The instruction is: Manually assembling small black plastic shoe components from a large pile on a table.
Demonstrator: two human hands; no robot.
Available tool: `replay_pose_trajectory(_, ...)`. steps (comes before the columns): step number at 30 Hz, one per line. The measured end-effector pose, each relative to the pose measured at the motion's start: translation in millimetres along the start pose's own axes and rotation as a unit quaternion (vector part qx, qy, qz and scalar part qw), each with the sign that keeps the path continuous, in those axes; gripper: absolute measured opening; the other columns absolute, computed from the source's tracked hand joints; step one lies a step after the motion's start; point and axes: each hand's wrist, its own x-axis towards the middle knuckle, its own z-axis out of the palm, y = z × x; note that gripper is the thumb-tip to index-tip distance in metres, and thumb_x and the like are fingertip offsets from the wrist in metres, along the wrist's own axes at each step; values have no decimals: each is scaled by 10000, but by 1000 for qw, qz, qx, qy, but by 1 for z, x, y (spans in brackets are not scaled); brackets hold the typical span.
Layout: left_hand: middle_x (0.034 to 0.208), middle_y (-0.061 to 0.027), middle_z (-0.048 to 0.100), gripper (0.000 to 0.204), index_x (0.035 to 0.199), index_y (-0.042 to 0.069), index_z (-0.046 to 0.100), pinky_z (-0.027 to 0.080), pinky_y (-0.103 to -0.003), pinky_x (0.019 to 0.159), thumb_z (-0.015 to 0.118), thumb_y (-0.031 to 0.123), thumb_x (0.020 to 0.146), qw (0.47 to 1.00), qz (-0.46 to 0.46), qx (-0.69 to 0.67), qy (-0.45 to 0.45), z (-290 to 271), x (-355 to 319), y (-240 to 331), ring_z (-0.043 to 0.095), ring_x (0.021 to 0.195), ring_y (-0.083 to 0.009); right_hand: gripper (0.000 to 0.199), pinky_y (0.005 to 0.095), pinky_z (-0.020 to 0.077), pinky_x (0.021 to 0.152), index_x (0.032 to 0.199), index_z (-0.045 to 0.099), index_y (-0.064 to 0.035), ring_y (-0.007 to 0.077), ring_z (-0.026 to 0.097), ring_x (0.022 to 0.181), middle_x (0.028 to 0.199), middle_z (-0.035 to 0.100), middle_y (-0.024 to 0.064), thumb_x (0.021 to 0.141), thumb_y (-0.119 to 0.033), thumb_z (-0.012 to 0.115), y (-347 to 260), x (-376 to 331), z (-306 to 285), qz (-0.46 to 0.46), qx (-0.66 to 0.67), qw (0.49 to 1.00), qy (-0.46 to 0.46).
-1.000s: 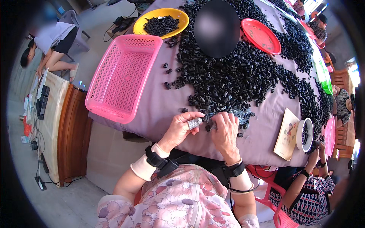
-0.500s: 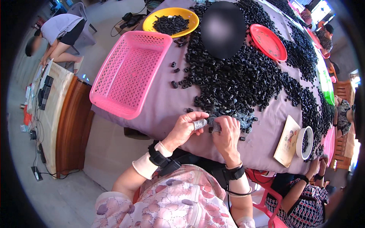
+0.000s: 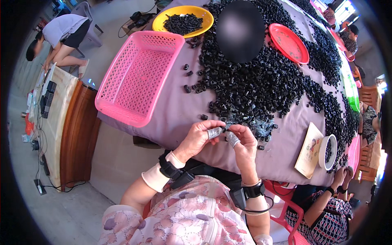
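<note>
Head view, hands, black parts, pink basket

Table layout
Basket left of parts heap; two plates behind; cup right, on table.

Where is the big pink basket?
In the head view, the pink basket sits on the table's left side, beside the black pieces, below the yellow plate.

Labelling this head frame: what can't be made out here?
- Piece pinched between left hand and right hand: too small, covered by taped fingers.
- Middle of black parts heap: behind a dark blur.
- White cup contents: near the rim, too small.
</note>
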Motion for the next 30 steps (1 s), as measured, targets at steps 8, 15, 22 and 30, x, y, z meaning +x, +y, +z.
replay_pose_trajectory(8, 837, -21, 627, 238, 1129, 26, 607, 487, -213, 659, 541, 52, 902, 1000, -6, -17, -9, -1, 0, 0, 577, 686, -82, 209, 232, 479, 775, 1041, 573, 10, 97, 594, 837, 937, 611, 38, 842, 73, 576, 4, -3, 1, -3, -36, 999, -8)
replay_pose_trajectory(15, 829, -10, 620, 228, 1117, 27, 617, 480, -208, 656, 527, 59, 910, 999, 6, 35, -6, 2, 0, 1, 571, 688, -77, 221, 225, 473, 797, 1041, 568, 29, 98, 591, 870, 939, 627, 56, 826, 80, 581, 3, -3, 2, -20, -111, 994, -3)
replay_pose_trajectory(22, 813, 11, 611, 210, 1097, 54, 628, 459, -193, 621, 520, 78, 918, 998, 1, 55, -13, 5, 0, 7, 562, 658, -59, 198, 232, 469, 796, 1020, 566, 22, 99, 582, 860, 919, 625, 48, 829, 71, 589, 6, -4, 2, -20, -114, 993, -6)
replay_pose_trajectory(30, 814, 2, 618, 200, 1088, 58, 623, 461, -198, 594, 543, 99, 909, 998, -6, 47, -29, 1, 1, 7, 575, 660, -67, 175, 228, 455, 773, 1001, 563, 4, 89, 560, 832, 905, 608, 31, 837, 55, 599, 7, -6, 4, -37, -90, 995, 10)
